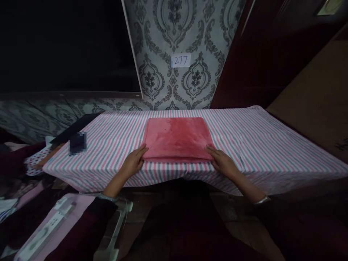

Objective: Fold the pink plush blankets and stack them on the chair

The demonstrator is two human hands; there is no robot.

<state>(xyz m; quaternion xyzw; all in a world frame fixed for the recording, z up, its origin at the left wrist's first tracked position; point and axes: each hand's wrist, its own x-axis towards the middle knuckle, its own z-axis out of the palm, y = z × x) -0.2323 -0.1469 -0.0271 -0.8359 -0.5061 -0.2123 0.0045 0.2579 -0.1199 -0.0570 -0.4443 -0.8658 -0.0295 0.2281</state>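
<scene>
A folded pink plush cloth (178,137) lies flat on a table covered with a striped tablecloth (114,134). It is roughly rectangular, with its layered folded edge facing me. My left hand (135,159) holds the cloth's near left corner, fingertips at the side edge. At the near right corner, my right hand (221,161) grips the cloth in much the same way. The undersides of the corners are hidden, and so are some of my fingers.
A small dark pixelated item (77,143) sits at the table's left. Behind stand a patterned wall with a "277" label (181,60) and a large dark screen (67,47). A cardboard panel (318,94) leans right; a power strip (45,230) lies lower left.
</scene>
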